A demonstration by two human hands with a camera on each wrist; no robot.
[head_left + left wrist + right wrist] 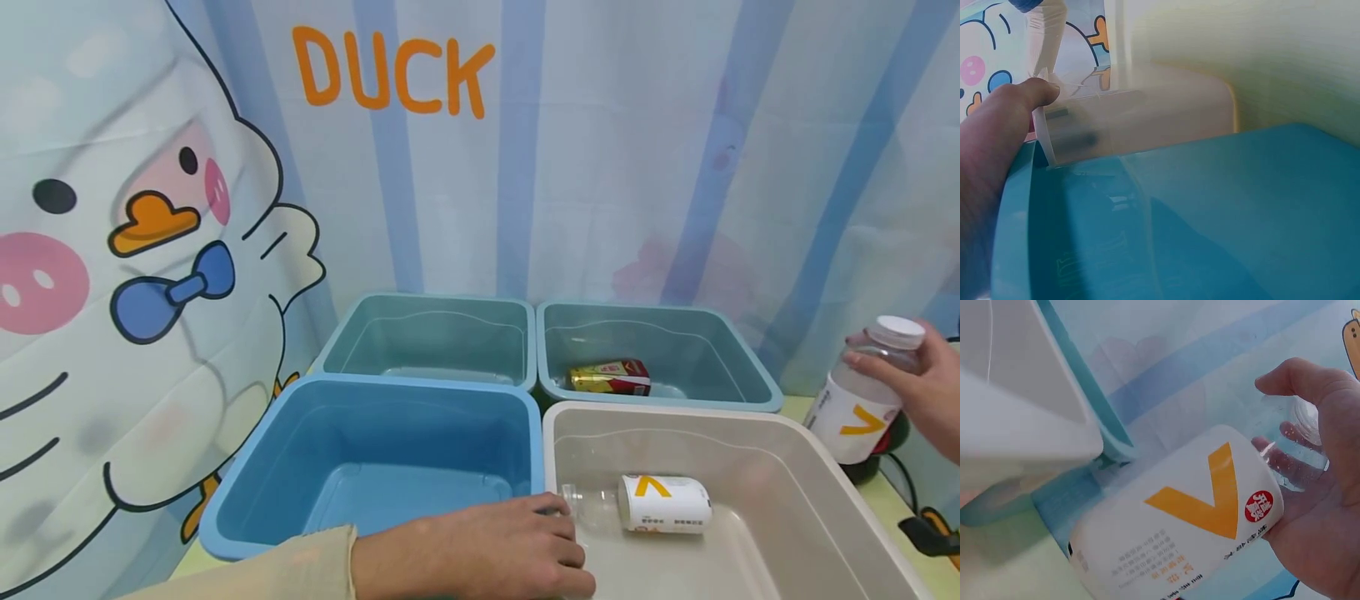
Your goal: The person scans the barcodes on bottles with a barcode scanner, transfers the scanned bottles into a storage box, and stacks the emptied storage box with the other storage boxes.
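At the far right, my right hand [930, 392] grips a clear plastic bottle [855, 425] by its upper part, beside the beige bin. The bottle has a white cap and a white label with an orange V. It hangs tilted, cap up. The right wrist view shows thumb and fingers around the bottle's clear shoulder [1285, 456]. My left hand [517, 546] rests over the adjoining rims of the blue bin [420, 433] and the beige bin [795, 442], its fingers loosely bent. Inside the beige bin a similar bottle [663, 504] lies on its side, its neck near those fingers.
Behind stand two teal bins: the left one [435, 333] and the right one [652, 333], which contains a red and yellow carton [609, 377]. A dark object with a cable [903, 479] sits right of the beige bin. A duck-print curtain [585, 167] hangs behind.
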